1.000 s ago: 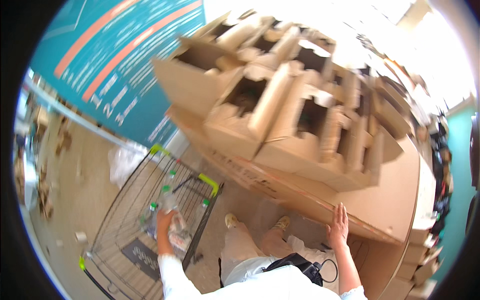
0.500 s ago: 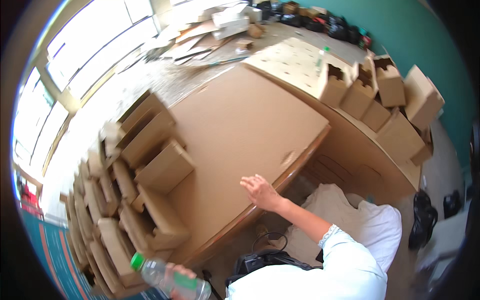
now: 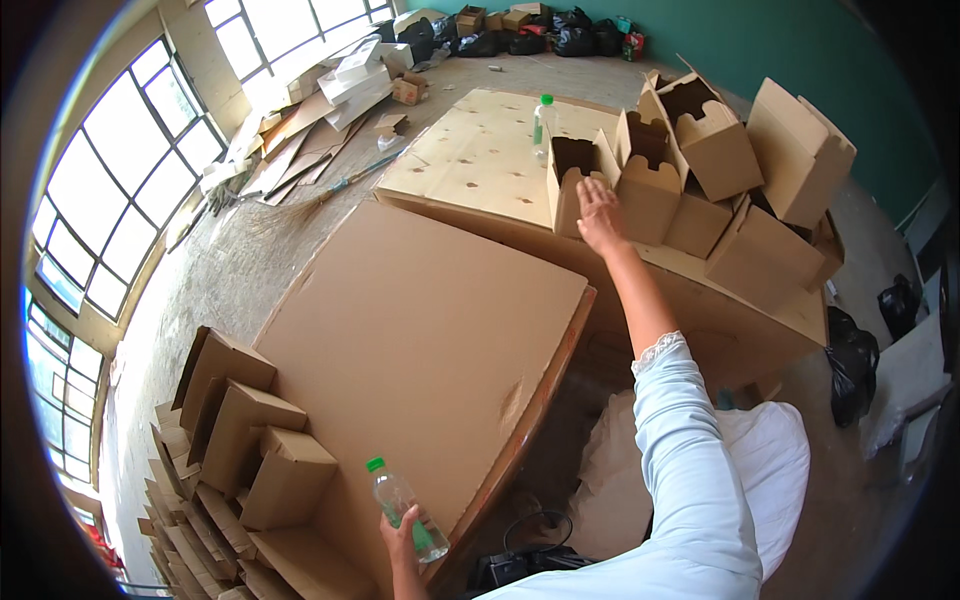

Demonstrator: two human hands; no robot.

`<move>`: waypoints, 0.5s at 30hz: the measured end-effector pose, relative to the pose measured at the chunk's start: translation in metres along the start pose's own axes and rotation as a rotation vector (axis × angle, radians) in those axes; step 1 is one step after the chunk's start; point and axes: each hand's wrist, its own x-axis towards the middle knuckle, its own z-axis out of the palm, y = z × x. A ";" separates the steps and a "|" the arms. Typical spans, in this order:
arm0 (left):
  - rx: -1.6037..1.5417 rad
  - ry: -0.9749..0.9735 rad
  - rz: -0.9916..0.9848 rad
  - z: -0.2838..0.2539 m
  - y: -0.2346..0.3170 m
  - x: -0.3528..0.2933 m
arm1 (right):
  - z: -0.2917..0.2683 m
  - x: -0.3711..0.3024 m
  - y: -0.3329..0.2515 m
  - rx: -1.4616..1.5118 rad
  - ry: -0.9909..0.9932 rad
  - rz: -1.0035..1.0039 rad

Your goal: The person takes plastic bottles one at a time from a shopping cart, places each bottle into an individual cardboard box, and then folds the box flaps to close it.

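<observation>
My left hand [image 3: 397, 540] is wrapped round a clear plastic bottle [image 3: 400, 492] with a green cap, tilted over the near edge of a cardboard-covered table [image 3: 420, 330]. My right arm reaches far forward. At its end, my right hand [image 3: 601, 217] has its fingers stretched out in front of an open-topped cardboard box [image 3: 567, 200]; whether it touches the box I cannot tell. That box is the leftmost of several standing on a pale wooden tabletop [image 3: 470, 165]. A second green-capped bottle [image 3: 543, 125] stands behind it.
Folded and open cardboard boxes [image 3: 262, 450] crowd the left side of the near table. Flattened cardboard [image 3: 300, 140] and a broom [image 3: 310, 203] lie on the floor beyond. Black bags [image 3: 850, 365] are at the right. A black bag-like object [image 3: 515, 568] sits by my body.
The view has swung toward the right. My right hand has gone from over the cardboard-covered table to the boxes on the wooden one. The held bottle has come up over the table's near edge.
</observation>
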 end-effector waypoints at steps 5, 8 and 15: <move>0.036 0.026 0.016 0.004 0.008 0.000 | 0.020 0.055 0.025 0.054 -0.140 0.099; 0.077 0.056 0.056 0.004 0.001 0.004 | 0.016 0.075 0.025 0.062 -0.293 0.145; 0.077 0.138 0.124 0.007 -0.008 0.006 | 0.036 0.077 0.016 0.032 -0.189 -0.041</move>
